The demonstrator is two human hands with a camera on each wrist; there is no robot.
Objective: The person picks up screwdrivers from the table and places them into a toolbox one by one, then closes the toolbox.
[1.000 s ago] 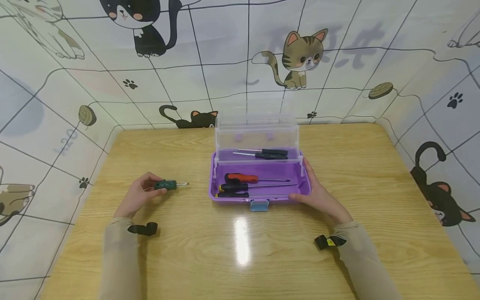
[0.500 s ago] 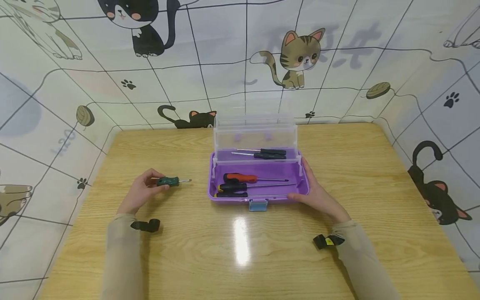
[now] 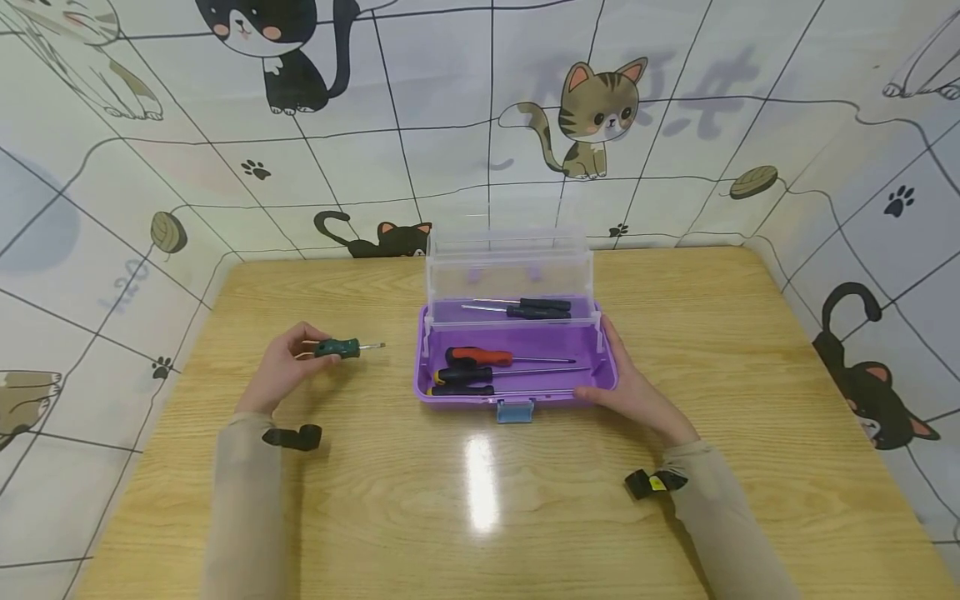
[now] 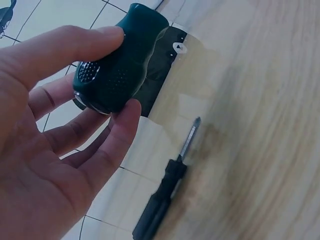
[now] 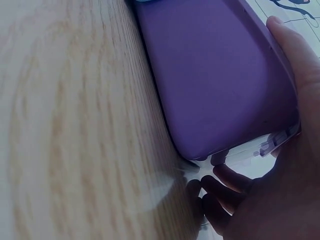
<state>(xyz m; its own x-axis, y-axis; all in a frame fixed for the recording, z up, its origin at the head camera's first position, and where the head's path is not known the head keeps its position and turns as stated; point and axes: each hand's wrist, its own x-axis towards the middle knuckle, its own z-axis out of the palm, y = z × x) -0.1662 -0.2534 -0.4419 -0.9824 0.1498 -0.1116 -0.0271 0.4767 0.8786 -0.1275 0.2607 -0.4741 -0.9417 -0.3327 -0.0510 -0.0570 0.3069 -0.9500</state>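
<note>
My left hand (image 3: 288, 367) pinches a short green-handled screwdriver (image 3: 339, 348) between thumb and fingers, left of the toolbox. Its flat tip points right, toward the box. In the left wrist view, the green handle hides its own shaft, and a black screwdriver (image 4: 162, 197) with a pointed tip appears beyond my fingers. My right hand (image 3: 636, 390) grips the right end of the purple toolbox (image 3: 517, 401), thumb on the front rim. Inside lie a red-and-black screwdriver (image 3: 483, 357), a yellow-and-black one (image 3: 468, 375) and another black one (image 3: 465, 391) at the front.
The toolbox's clear lid (image 3: 510, 271) stands raised at the back. Behind its lower part, two thin black-handled screwdrivers (image 3: 540, 313) show. A blue latch (image 3: 515, 412) hangs at the front. Cat-patterned cloth (image 3: 450, 167) rises behind the wooden table (image 3: 390, 500) and along its sides.
My left hand has moved slightly up and to the right in the head view, carrying the green-handled screwdriver. My right hand keeps its grip on the toolbox, which has not visibly moved.
</note>
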